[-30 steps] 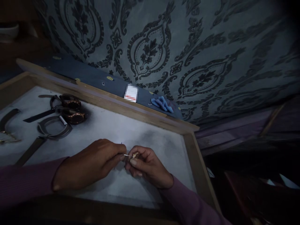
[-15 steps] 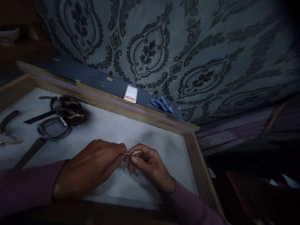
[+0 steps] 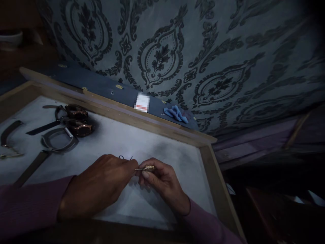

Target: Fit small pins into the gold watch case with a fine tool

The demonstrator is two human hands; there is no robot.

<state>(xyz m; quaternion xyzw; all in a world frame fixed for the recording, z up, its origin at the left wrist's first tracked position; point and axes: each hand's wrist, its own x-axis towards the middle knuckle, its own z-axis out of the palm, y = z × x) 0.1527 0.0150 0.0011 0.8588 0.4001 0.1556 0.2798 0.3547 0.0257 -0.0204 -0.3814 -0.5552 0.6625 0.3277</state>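
My right hand (image 3: 161, 179) pinches a small, gold-coloured ornate piece (image 3: 149, 168) between thumb and fingers. From its left end a thin metal shaft (image 3: 139, 169) runs to the closed fingertips of my left hand (image 3: 101, 186). My left hand is turned with its back to me, so its grip on the shaft is mostly hidden. Just above its fingers shows a thin, dark, curled wire or thread (image 3: 122, 157); I cannot tell where it begins. Both hands are over the white bottom of a shallow wooden tray (image 3: 175, 137).
Dark sunglasses (image 3: 79, 128) lie at the tray's left, beside a looped grey strap (image 3: 59, 145) and a thin chain (image 3: 12, 155). Behind the tray's raised wooden rim are a small white packet (image 3: 142, 102) and a crumpled blue cloth (image 3: 175, 113). A patterned wall (image 3: 162, 57) stands behind.
My hands and the gold-coloured piece have shifted slightly right and down. The curled dark wire or thread now shows above my left fingers.
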